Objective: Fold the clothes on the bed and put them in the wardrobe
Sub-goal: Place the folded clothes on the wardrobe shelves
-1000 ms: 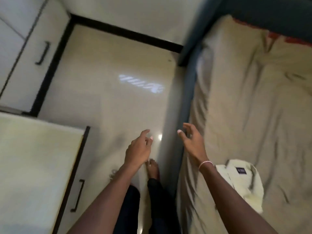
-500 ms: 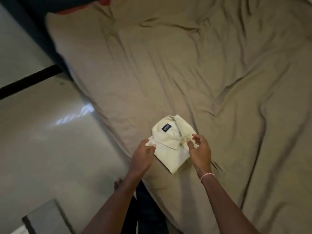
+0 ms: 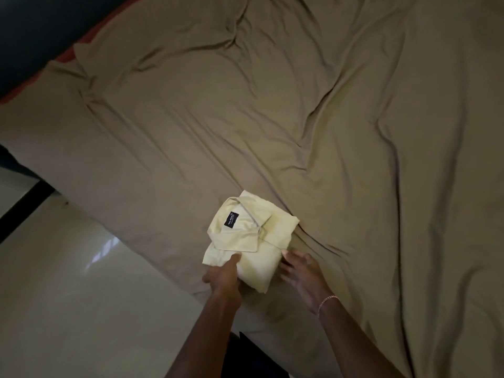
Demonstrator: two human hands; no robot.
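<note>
A folded pale yellow shirt [image 3: 268, 241] with a dark collar label lies on the brown bed sheet [image 3: 300, 118], close to the bed's near edge. My left hand [image 3: 223, 279] grips the shirt's near left corner, with the thumb on top of the cloth and the fingers hidden below. My right hand [image 3: 302, 274] lies on the sheet at the shirt's right side; its fingers are fairly straight and the tips touch the shirt's edge. A thin bracelet is on my right wrist.
The wrinkled sheet spreads far up and to the right. A glossy pale floor [image 3: 81, 296] lies to the left of the bed. A dark bed frame [image 3: 32, 36] and a red strip [image 3: 68, 54] show at the top left. The wardrobe is out of view.
The view swung from the floor and wardrobe doors to the bed. Both hands reached the folded shirt and then slid back to its near end, the left taking hold of the corner.
</note>
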